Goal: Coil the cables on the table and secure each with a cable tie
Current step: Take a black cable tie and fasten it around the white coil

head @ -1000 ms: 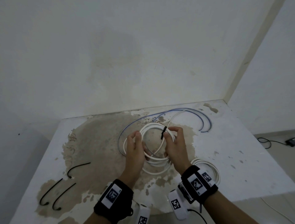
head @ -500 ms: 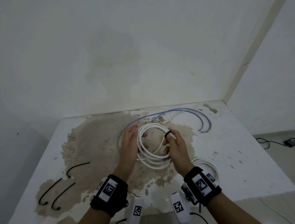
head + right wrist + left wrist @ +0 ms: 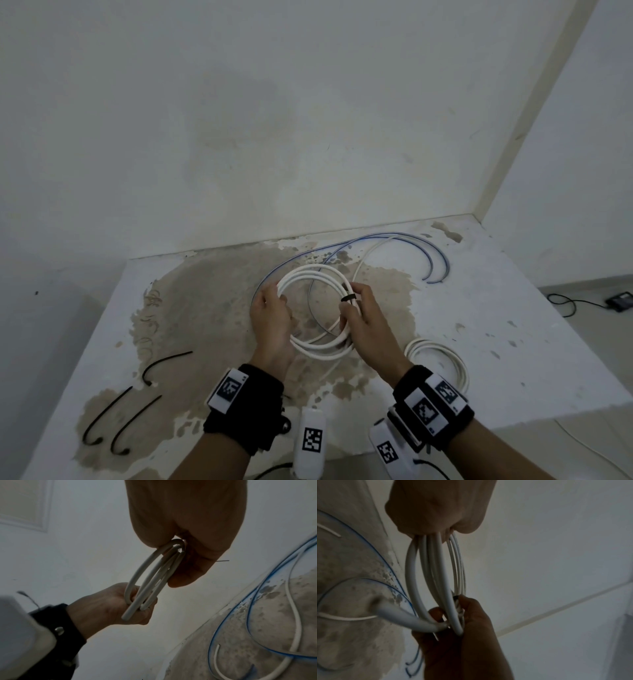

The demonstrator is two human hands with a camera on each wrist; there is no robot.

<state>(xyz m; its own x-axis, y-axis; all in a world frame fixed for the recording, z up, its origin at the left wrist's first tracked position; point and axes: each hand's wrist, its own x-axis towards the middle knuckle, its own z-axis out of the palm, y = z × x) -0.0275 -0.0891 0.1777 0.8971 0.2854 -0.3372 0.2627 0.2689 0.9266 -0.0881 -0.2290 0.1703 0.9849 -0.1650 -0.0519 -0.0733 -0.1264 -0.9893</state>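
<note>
While left hand grips white coil at its left rim, right hand pinches black tie opposite. Tie crosses strands; right grip nearer.

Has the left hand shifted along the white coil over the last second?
Yes. The left hand has slid from the near-left of the white coil to its far-left arc, away from the person and toward the blue cable lying on the table.
</note>
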